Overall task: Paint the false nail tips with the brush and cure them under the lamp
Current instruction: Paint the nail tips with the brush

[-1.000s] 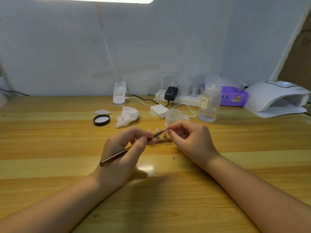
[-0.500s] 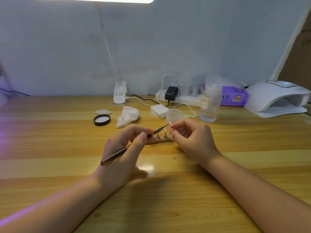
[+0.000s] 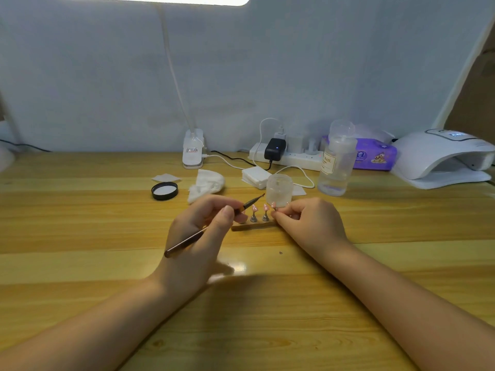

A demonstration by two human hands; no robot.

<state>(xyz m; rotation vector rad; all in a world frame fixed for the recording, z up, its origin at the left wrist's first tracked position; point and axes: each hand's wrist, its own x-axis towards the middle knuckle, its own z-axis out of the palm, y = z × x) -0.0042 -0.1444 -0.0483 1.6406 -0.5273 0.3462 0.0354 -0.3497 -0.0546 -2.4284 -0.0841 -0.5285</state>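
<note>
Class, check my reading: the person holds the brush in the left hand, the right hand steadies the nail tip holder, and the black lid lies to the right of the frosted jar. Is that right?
Not quite. The head view shows the black lid lying to the left of the frosted jar, beyond the crumpled wipe. The rest stands: the left hand holds the brush, and the right hand steadies the nail tip holder.
</note>
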